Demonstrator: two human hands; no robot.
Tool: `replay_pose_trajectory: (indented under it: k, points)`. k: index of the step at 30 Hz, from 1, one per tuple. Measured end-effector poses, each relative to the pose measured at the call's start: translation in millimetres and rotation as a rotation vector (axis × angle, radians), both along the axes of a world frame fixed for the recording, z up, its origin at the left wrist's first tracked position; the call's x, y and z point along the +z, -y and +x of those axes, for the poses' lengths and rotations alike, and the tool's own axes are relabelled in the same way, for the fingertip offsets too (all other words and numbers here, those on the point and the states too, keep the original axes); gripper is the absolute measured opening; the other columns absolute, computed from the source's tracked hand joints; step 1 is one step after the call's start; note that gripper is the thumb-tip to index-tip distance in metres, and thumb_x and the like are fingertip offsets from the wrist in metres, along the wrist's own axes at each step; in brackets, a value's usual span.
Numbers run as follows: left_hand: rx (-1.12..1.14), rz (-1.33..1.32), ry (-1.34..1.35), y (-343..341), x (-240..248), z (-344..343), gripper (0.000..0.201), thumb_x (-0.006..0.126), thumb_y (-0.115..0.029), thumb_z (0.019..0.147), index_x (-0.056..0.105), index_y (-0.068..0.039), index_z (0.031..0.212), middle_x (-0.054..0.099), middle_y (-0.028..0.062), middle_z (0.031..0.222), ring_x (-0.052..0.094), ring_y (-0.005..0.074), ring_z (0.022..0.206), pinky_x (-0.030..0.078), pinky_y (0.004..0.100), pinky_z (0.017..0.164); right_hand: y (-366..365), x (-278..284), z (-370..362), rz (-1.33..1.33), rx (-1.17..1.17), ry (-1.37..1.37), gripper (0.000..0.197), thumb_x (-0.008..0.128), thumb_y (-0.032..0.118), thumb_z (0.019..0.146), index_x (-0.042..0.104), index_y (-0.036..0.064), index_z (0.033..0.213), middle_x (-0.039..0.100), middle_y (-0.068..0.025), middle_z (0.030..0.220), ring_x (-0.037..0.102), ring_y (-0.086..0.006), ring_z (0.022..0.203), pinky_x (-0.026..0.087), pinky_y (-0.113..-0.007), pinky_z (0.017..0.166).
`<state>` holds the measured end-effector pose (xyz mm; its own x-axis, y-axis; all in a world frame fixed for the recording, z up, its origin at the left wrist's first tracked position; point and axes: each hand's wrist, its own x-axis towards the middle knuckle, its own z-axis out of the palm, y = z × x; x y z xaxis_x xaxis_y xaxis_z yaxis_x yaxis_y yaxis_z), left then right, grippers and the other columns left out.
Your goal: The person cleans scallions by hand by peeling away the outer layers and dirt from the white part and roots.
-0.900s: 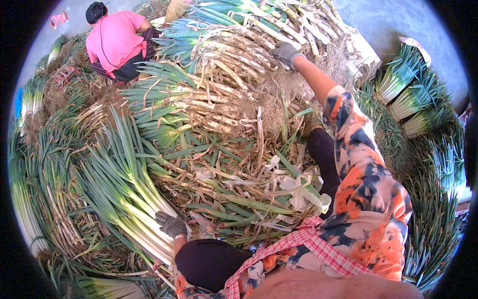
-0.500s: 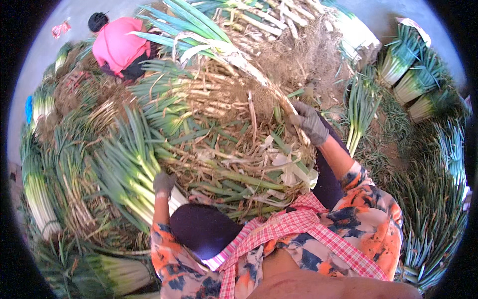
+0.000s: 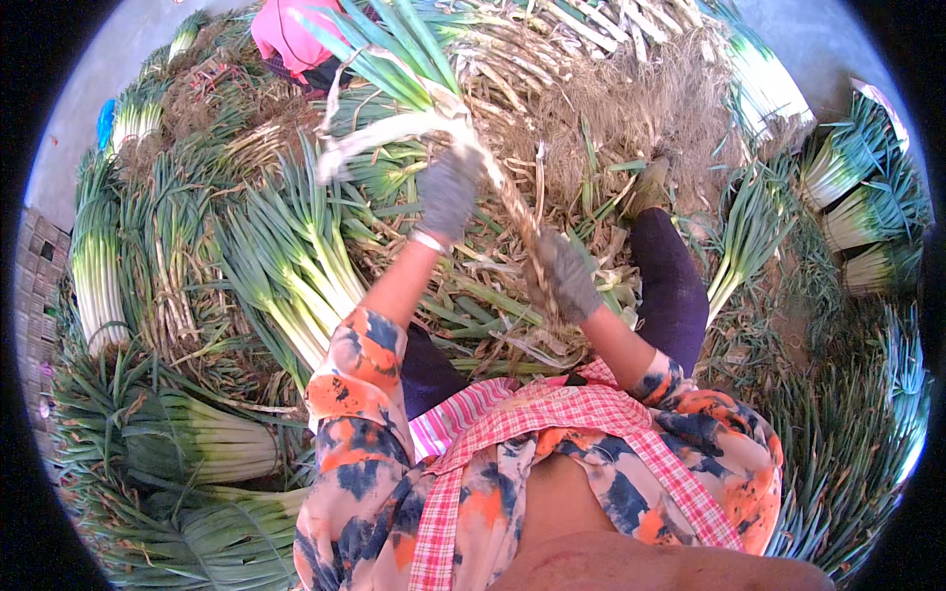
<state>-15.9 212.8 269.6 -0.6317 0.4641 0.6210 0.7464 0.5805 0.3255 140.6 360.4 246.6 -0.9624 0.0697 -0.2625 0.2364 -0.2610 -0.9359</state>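
Note:
A long green onion (image 3: 508,197) slants in front of me, green leaves up and away, dirty root end toward me. My gloved right hand (image 3: 567,278) is closed around its lower part, near the roots. Higher up, my gloved left hand (image 3: 448,195) closes on the stalk where the leaves begin; motion blur softens its fingers. A pale, withered outer leaf (image 3: 379,136) hangs off the stalk to the left, also blurred. Left of my knee lies a pile of green onions with clean white stalks (image 3: 305,315).
Unpeeled onions with dry roots (image 3: 631,108) are heaped ahead. Peeled scraps (image 3: 493,305) litter the ground between my legs. Tied bundles stand left (image 3: 99,286) and right (image 3: 852,222); another bundle (image 3: 227,438) lies at lower left. A person in pink (image 3: 296,34) is at the far left.
My left hand has left the clean onions and come up to the stalk. My right hand has moved left and slightly toward me with the onion, which now stands steeper. The view has shifted.

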Motion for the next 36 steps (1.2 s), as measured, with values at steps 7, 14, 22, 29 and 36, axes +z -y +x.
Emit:
replay_pose_trajectory:
  k: [7,14,22,29,36]
  points:
    - [-0.781,-0.78,0.489,-3.1,-13.0,114.3,0.051,0.061,-0.025,0.069,0.049,-0.008,0.116,0.057,0.0161,0.103,0.054,0.0232,0.095,0.04,0.0385,0.085,-51.5,-66.5,-49.1,0.653,-0.19,-0.382,0.028,0.047,0.018,0.087,0.052,0.0021,0.11,0.06,-0.0116,0.091,0.055,-0.0169,0.081,0.043,-0.03,0.073]
    - [-0.059,0.785,1.014,14.8,18.6,-14.1,0.035,0.052,-0.034,0.084,0.053,0.0,0.095,0.054,0.0057,0.061,0.054,0.0142,0.054,0.044,0.028,0.044,-7.3,-46.4,-0.5,0.817,-0.178,-0.597,0.027,0.058,0.014,0.08,0.053,-0.0011,0.102,0.056,-0.0101,0.086,0.053,-0.0152,0.078,0.044,-0.028,0.067]
    - [-0.802,-0.441,0.481,-3.9,-25.1,116.8,0.024,0.051,-0.02,0.08,0.055,-0.001,0.095,0.06,0.0133,0.088,0.057,0.0248,0.077,0.046,0.0346,0.073,-23.8,-36.9,-43.4,0.353,-0.032,-0.256,0.029,0.059,0.015,0.079,0.053,0.0026,0.104,0.059,-0.0042,0.086,0.053,-0.0112,0.074,0.044,-0.025,0.064]
    - [0.421,0.194,0.064,28.3,22.9,10.7,0.033,0.059,-0.035,0.079,0.053,-0.003,0.085,0.054,0.0094,0.065,0.056,0.0228,0.061,0.047,0.0336,0.051,-12.6,-39.5,-15.9,0.591,-0.089,-0.422,0.035,0.057,0.012,0.08,0.049,-0.0004,0.111,0.058,-0.0048,0.086,0.053,-0.008,0.072,0.044,-0.021,0.059]
    - [-0.358,-0.371,-0.126,7.7,-32.0,48.4,0.018,0.052,-0.021,0.08,0.058,-0.004,0.078,0.059,0.0127,0.075,0.058,0.0236,0.064,0.047,0.0329,0.056,-0.3,-28.3,-29.9,0.468,-0.132,-0.294,0.032,0.055,0.023,0.083,0.055,-0.0007,0.103,0.058,-0.0066,0.084,0.054,-0.0141,0.072,0.045,-0.028,0.066]
